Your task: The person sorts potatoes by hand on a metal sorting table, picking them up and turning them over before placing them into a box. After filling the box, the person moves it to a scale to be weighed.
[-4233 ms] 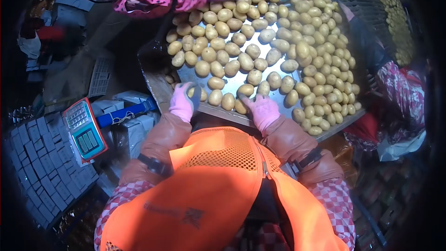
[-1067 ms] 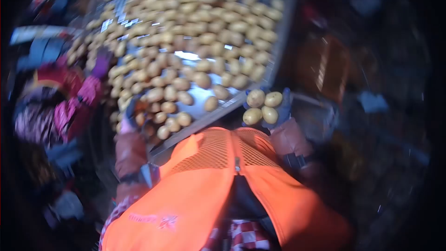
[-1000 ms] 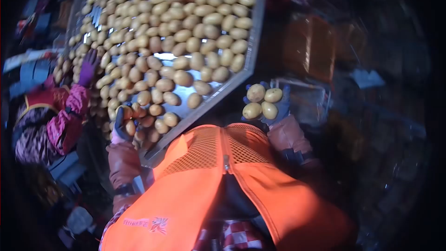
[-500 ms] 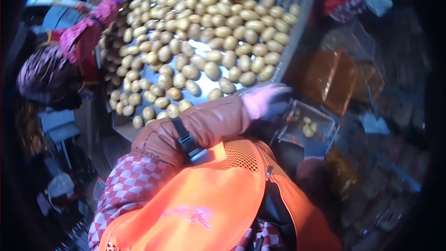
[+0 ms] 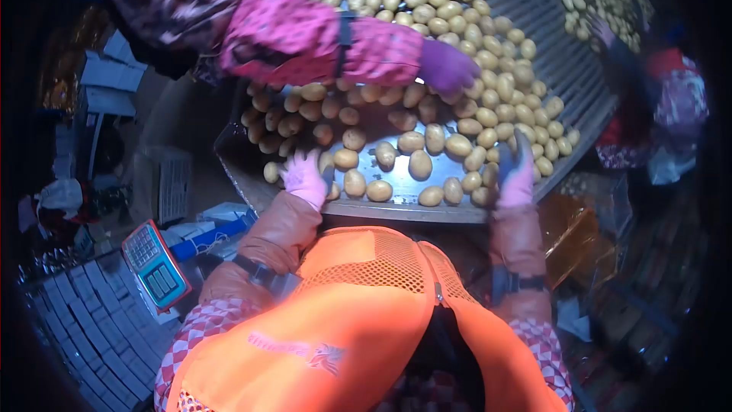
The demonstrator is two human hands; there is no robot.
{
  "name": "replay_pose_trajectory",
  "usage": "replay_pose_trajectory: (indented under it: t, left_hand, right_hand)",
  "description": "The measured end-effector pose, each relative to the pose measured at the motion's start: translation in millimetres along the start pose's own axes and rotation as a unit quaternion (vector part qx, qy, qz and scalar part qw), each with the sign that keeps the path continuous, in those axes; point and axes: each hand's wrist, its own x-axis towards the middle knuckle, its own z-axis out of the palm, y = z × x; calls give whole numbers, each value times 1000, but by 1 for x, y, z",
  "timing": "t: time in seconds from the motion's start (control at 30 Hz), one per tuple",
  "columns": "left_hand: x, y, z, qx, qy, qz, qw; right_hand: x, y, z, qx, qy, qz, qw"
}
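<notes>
Yellow-brown potatoes point(image 5: 420, 165) are spread over a metal sorting tray point(image 5: 396, 212) in front of me. At its near left edge my left hand point(image 5: 306, 177), in a pink and dark glove, lies against a few potatoes with fingers spread. My right hand point(image 5: 516, 172), gloved the same way, reaches over the near right rim beside the potatoes, its fingers apart. Neither hand holds anything that I can see. A co-worker's purple-gloved hand point(image 5: 448, 67) touches potatoes between and beyond my hands.
The co-worker's pink sleeve point(image 5: 305, 38) crosses the tray from the left. Another person point(image 5: 677, 91) is at the far right. A scale point(image 5: 156, 267) and stacked boxes point(image 5: 91, 328) stand at lower left. An orange-brown crate point(image 5: 576, 233) is at right.
The view has swung left. Both my hands have come to the tray; the small container near them earlier is out of view. The co-worker's arm now reaches over the potatoes.
</notes>
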Motion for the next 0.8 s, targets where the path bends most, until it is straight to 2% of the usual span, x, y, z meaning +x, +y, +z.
replay_pose_trajectory:
  t: [0.03,0.07,0.1,0.13,0.17,0.23,0.27,0.3,0.33,0.37,0.4,0.43,0.47,0.5,0.53,0.57,0.6,0.63,0.67,0.7,0.77,0.8]
  left_hand:
    - [1,-6,18,-60,40,-17,997]
    - [-7,4,21,-28,94,87,991]
    - [-13,13,19,6,146,189,971]
    - [-14,15,10,29,119,283,951]
    - [-11,10,0,22,119,274,954]
    - [-3,-10,-15,-34,71,317,945]
    - [8,-30,15,-100,48,216,970]
    - [9,-38,13,-188,76,131,970]
    - [9,-35,-5,-100,76,66,990]
    - [12,-30,-22,-10,75,1,997]
    - [18,-30,-24,3,175,42,984]
    - [27,-25,-33,17,273,83,958]
    - [43,-18,-44,-30,314,162,935]
    - [49,1,-56,-95,278,183,938]
    - [61,12,-56,-163,210,219,939]
    - [66,40,-69,-194,89,194,957]
    - [75,64,-64,-210,-4,158,965]
    - [88,82,-52,-100,-64,194,974]
    - [94,96,-36,-78,-50,232,968]
    - [92,119,-48,11,-93,186,978]
    - [93,120,-35,28,-84,181,979]
    - [95,117,-32,32,-83,177,980]
  right_hand:
    - [5,31,16,-293,-39,-65,953]
    - [13,61,32,-557,-73,-129,817]
    - [15,78,51,-768,-97,-184,605]
    - [-1,80,78,-772,-104,-188,598]
    - [-31,73,113,-758,-184,-203,591]
    - [-75,47,161,-714,-342,-219,571]
    - [-75,30,171,-715,-346,-218,567]
    - [-75,14,180,-669,-432,-165,582]
    - [-73,6,186,-615,-511,-109,590]
    - [-67,13,179,-617,-511,-110,588]
    - [-58,27,164,-477,-459,43,748]
    - [-56,18,169,-302,-372,193,856]
    - [-46,-3,166,-378,-375,99,841]
    - [-38,0,161,-377,-374,101,841]
    - [-28,8,153,-374,-348,98,854]
    - [-20,13,147,-370,-324,95,865]
    - [-15,12,140,-483,-425,-137,753]
    - [-15,7,143,-482,-427,-136,753]
    - [-17,-3,152,-488,-411,-60,768]
    - [-16,-9,157,-490,-394,15,778]
    - [-3,-3,149,-461,-426,36,778]
    - [0,-7,150,-397,-396,126,818]
